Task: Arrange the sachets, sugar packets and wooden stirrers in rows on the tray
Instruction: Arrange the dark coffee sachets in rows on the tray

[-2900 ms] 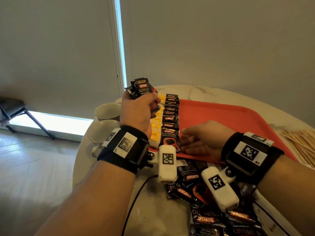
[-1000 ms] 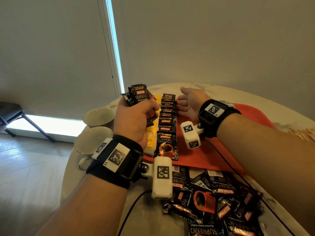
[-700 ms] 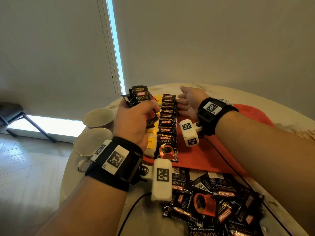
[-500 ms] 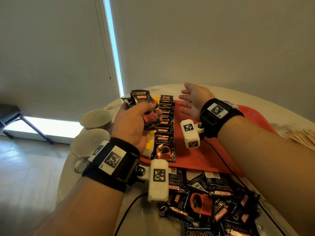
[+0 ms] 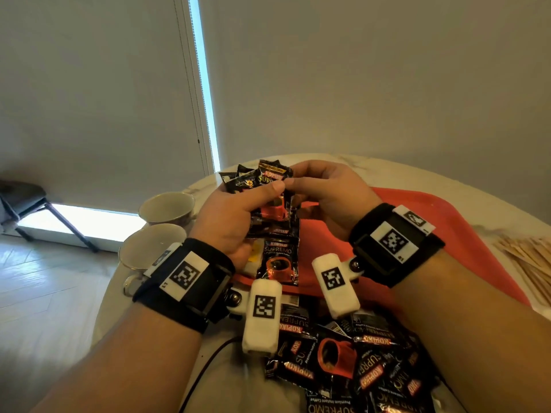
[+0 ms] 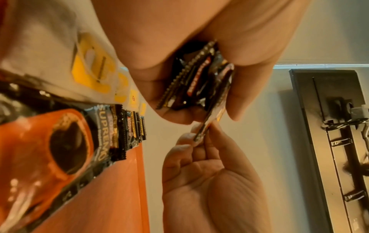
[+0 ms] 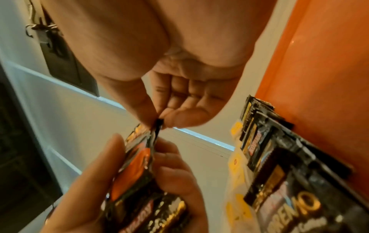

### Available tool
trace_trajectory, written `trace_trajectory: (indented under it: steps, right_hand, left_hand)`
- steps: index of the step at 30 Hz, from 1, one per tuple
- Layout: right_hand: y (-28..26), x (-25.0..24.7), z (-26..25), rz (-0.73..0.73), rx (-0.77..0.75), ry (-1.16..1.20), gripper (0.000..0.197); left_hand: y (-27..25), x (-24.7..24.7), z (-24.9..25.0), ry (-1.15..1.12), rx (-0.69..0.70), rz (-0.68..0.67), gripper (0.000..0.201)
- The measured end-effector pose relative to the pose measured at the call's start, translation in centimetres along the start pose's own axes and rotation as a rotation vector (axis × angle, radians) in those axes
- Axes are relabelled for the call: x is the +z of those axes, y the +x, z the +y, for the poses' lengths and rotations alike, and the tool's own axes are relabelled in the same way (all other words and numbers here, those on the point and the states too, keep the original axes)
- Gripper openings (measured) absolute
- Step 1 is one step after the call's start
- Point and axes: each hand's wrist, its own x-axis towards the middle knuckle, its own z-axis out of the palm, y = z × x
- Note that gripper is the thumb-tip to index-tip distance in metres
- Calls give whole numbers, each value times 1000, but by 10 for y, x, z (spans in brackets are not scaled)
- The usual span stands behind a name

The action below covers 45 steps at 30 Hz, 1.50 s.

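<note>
Above the tray's left edge, my left hand grips a fanned bundle of black coffee sachets, thumb pressed across the front one. My right hand pinches the edge of the front sachet between thumb and fingertips, the other fingers curled in. On the tray's left side lies a row of sachets, overlapping, with yellow sugar packets in a row just beside them. Loose sachets are heaped on the table off the tray's near edge. Wooden stirrers lie off its right edge. Two cups stand to the left.
</note>
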Motion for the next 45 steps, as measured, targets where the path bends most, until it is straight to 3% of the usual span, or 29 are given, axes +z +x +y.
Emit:
trace_trajectory:
  steps: [4, 8, 11, 15, 19, 27, 32, 35, 39, 43, 45]
  right_hand:
    - [2, -3, 5, 63, 32, 109, 12]
    - [1, -2, 6, -10, 1, 120, 11]
    - [-1, 1, 5, -39, -33, 68, 9]
    - [1, -1, 4, 13, -11, 102, 5]
    - [5, -2, 5, 114, 71, 228, 16]
    - [5, -4, 1, 149, 52, 274, 6]
    - [1, -5, 3, -66, 147, 112, 16]
    - [-2, 3, 4, -113, 158, 51, 13]
    - [0, 2, 1, 5, 156, 130, 6]
    - [19, -25, 3, 299, 175, 225, 8]
    - [36, -42, 9, 429, 244, 142, 10]
  left_hand:
    - [3, -4, -1, 15, -2, 36, 71]
    - [4, -6, -5, 45, 48, 58, 56]
    - [2, -4, -5, 54, 53, 28, 57]
    - [0, 0, -3, 4, 54, 34, 67]
    - [-1, 3, 0, -9, 53, 60, 66]
    - [1, 0, -2, 6, 43, 72, 65]
    - [10, -9, -5, -81, 76, 172, 44]
    - [13, -11, -9, -65, 110, 215, 44]
    - [15, -9, -9, -117, 114, 236, 44]
    - [16, -9, -7, -141, 115, 273, 39]
    - [15, -8, -8, -132, 122, 272, 36]
